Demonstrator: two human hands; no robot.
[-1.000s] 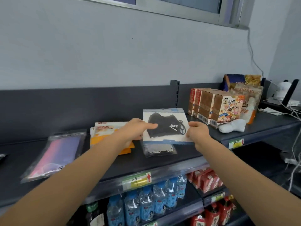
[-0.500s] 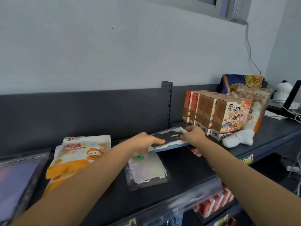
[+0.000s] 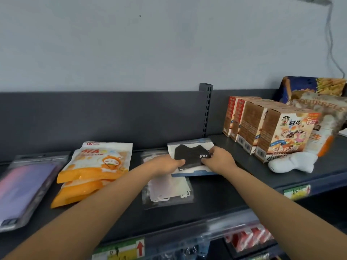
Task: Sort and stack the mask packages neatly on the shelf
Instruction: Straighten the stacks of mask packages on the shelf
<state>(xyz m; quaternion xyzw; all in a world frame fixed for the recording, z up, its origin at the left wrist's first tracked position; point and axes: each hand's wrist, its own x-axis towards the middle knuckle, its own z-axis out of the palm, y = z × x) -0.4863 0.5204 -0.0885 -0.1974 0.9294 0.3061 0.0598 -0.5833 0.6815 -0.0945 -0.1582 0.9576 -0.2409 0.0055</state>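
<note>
Currently both hands are on one item. The black mask package [image 3: 189,156], a flat white card with a blue near edge and a black cloth mask under clear film, lies toward the back edge of the dark grey metal shelf [image 3: 216,199], about mid-length, just left of the upright slotted post [image 3: 205,109].

The left hand [image 3: 165,165] grips its left edge, thumb on top pointing right. The right hand [image 3: 218,159] is curled over its right side, fingertips pinching beside the white lettering.

The package overlaps the rear part of a clear plastic packet of pale masks [image 3: 167,190], which runs toward the front edge. Whether the two touch, I cannot tell.

Left of that are two orange-and-white printed mask pouches [image 3: 93,169], stacked and fanned. At the left end lies a clear sleeve of purple-pink masks [image 3: 20,188].

At the right end a row of brown cardboard snack boxes [image 3: 272,136] stands upright, with a white soft lump [image 3: 293,163] in front and crinkled snack bags [image 3: 319,106] behind. Price tags [image 3: 120,250] line the front edge.
</note>
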